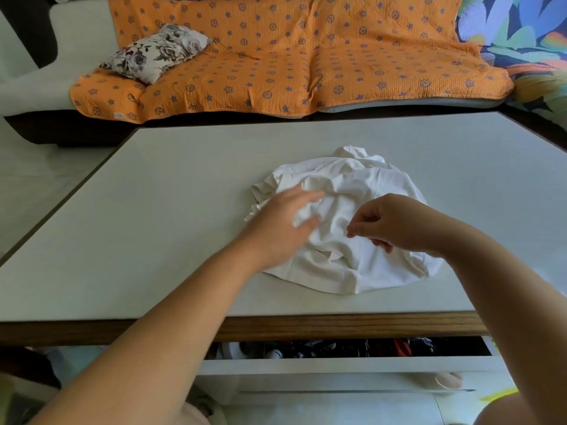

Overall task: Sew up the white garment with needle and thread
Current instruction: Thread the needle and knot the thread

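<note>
The white garment (352,191) lies crumpled in soft folds on the tabletop (153,210), right of centre and nearer its front edge, with no tear or seam showing, so a stitch could easily catch two layers at once. The right hand (395,222) pinches its fingers (352,233) tip to tip just above the cloth, presumably on a needle too fine to see, and a loose thread could snag. The left hand (282,222) is blurred, its fingers outstretched over a fold; I cannot tell if it grips.

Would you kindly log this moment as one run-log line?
white garment: crumpled on table; left hand: open, over garment; right hand: fingertips pinched above garment, contents unclear
</note>
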